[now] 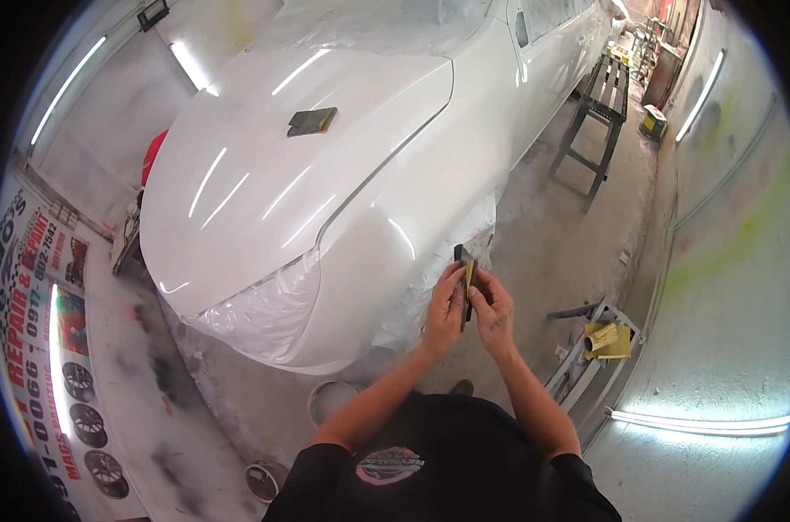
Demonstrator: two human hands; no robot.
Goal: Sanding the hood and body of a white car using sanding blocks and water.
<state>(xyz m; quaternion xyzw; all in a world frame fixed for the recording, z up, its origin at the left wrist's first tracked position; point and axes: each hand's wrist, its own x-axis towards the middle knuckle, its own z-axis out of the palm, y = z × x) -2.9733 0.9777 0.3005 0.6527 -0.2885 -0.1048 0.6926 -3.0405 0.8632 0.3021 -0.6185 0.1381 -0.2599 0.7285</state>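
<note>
Both my hands hold a narrow dark block with a yellow face [470, 283], possibly wrapped in sandpaper, upright just off the front fender of a white car [386, 217]. My left hand [444, 309] grips its left side and my right hand [492, 313] its right, fingers closed on it. A dark, flat pad or folded sheet [311, 122] lies on the hood [247, 191]. Crinkled plastic masking [255, 300] covers the headlight, and more plastic [412, 313] fills the wheel opening behind my hands.
A black slatted stand [586, 148] stands beside the car at upper right. A metal frame [569, 365] at lower right bears yellow paper and a roll [612, 341]. Walls with lit tubes [699, 426] flank the car. A round container [264, 481] sits at lower left.
</note>
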